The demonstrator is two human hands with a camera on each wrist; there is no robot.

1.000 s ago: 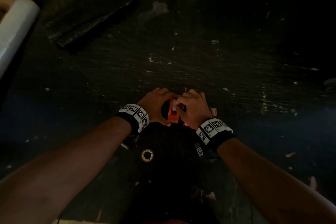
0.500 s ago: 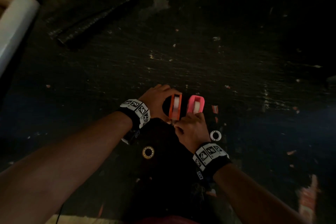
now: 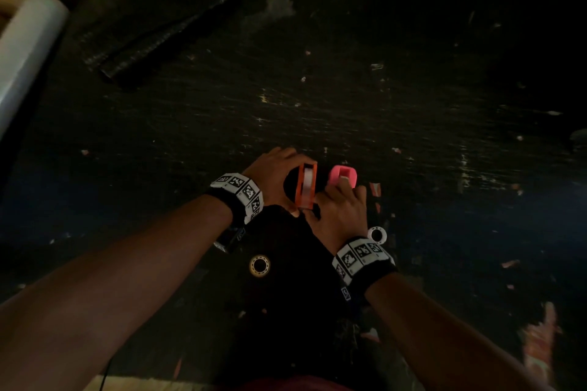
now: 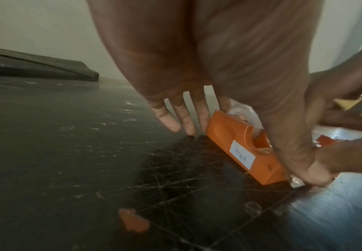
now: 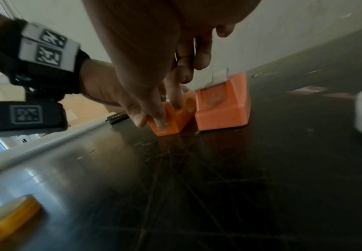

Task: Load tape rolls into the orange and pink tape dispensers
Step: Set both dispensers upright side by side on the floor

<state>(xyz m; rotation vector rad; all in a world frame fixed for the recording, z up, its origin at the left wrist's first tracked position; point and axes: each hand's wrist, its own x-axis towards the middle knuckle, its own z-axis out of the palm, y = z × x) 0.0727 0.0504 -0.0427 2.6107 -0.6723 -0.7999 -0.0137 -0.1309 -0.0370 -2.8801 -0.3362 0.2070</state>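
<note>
Dark, scratched tabletop (image 3: 349, 111) stretches wide and bare beyond both hands, with a black roll (image 3: 158, 44) lying far off to the left. Between the hands the orange dispenser (image 3: 306, 186) is held by the left hand (image 3: 273, 178), thumb at its near end and fingers along its far side, its long axis running away from the body, a clear roll seated in it. Just right of it stands the pink dispenser (image 3: 343, 178), touched at its near end by the right hand (image 3: 341, 216), fingers loosely extended, nothing gripped as far as can be judged; a white roll (image 3: 377, 235) lies just right of that wrist and a yellowish roll (image 3: 259, 265) between the forearms, so the right hand is judged nearer for the next pickup.

Right hand (image 3: 341, 216) off orange dispenser (image 3: 305, 186), fingers now at pink dispenser (image 3: 343, 177) (newly exposed).
</note>
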